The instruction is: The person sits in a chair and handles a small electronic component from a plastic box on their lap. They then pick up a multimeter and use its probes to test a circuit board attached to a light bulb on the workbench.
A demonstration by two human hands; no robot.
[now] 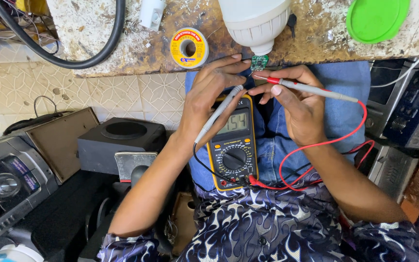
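While a small green circuit board [259, 62] sits at the counter [311, 39] edge under a white bulb [255, 22], both probe tips can meet it. Left hand [214, 94] fingers pinch the grey probe [217, 114], right hand [294, 104] fingers pinch the red-tipped probe [311, 90]; the yellow meter [233, 143] lies on the lap, screen facing up for reading.

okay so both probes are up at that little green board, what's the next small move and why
Probably hold both tips steady and glance down at the multimeter on the lap. The left hand with the grey probe and the right hand with the red-tipped probe already meet at the small green circuit board under the white bulb housing, and the display is lit with digits.
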